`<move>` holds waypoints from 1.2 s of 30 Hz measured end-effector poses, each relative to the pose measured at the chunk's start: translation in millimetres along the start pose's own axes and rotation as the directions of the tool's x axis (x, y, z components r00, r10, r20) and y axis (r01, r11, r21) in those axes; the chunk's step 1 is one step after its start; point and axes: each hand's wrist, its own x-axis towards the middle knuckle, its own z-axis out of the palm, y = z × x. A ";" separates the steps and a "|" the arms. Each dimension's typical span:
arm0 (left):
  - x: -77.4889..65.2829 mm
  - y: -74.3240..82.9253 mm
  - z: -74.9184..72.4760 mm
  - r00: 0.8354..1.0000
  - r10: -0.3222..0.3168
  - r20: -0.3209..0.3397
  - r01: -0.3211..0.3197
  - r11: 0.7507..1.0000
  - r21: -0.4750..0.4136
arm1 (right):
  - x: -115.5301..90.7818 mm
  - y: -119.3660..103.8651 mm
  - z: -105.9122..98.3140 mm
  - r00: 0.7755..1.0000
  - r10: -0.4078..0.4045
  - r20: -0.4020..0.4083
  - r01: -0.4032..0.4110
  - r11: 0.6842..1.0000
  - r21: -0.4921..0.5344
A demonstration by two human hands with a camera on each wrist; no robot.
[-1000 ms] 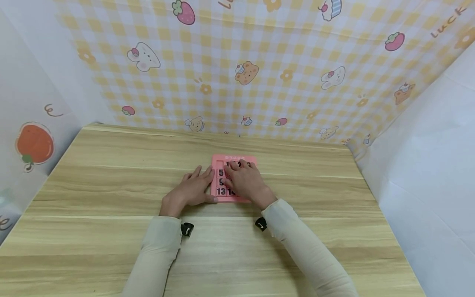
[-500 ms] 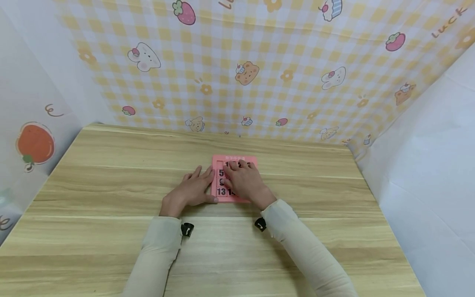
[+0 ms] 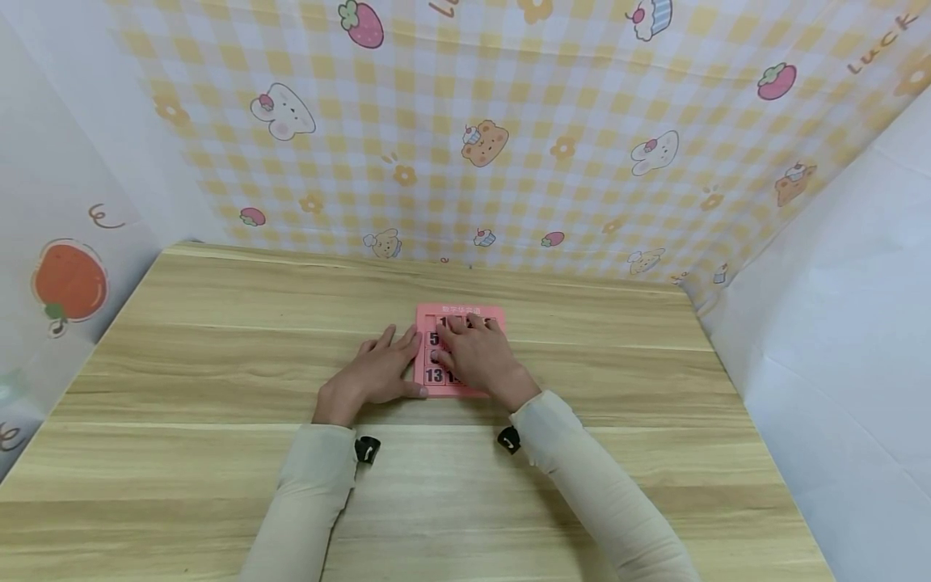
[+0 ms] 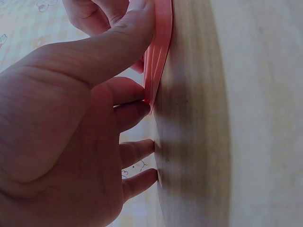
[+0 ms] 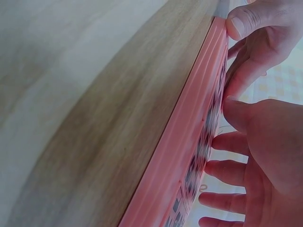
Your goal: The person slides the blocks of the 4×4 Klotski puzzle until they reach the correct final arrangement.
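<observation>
A pink number sliding puzzle [image 3: 434, 377] lies flat on the table, with black numbers on its tiles. An empty slot shows at its far left corner. My left hand [image 3: 374, 373] holds the puzzle's left side, thumb at the near left corner; in the left wrist view, two fingertips [image 4: 135, 111] touch its edge while two others reach the tabletop. Over the tiles lies my right hand [image 3: 476, 356], its fingers extended and touching them, hiding most of the middle and right ones. In the right wrist view, the right thumb [image 5: 239, 113] reaches the puzzle's left part.
The wooden table [image 3: 218, 339] extends around the puzzle on all sides. Behind it hangs a yellow checked cloth [image 3: 436, 202] with cartoon prints. White sheets stand at the left and right [image 3: 836, 267]. A black strap device [image 3: 367, 449] sits at each wrist.
My right hand has shifted slightly left over the tiles, and its thumb now covers more of tile 9. The left hand and the puzzle stay where they were.
</observation>
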 end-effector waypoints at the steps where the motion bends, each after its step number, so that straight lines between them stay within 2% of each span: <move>1: 0.0 0.0 0.0 1.000 0.000 0.000 0.000 1.000 0.001 | 0.0 -0.1 -0.1 1.000 0.001 0.002 -0.001 1.000 0.003; 18: 0.5 -0.9 0.8 1.000 -0.002 0.002 0.002 1.000 -0.003 | 3.2 -4.6 -0.7 1.000 0.003 0.021 -0.004 0.999 0.039; 36: 3.0 -1.0 0.7 1.000 0.003 0.012 -0.003 1.000 0.012 | 5.1 -8.1 -1.1 1.000 -0.014 -0.006 0.014 1.000 0.002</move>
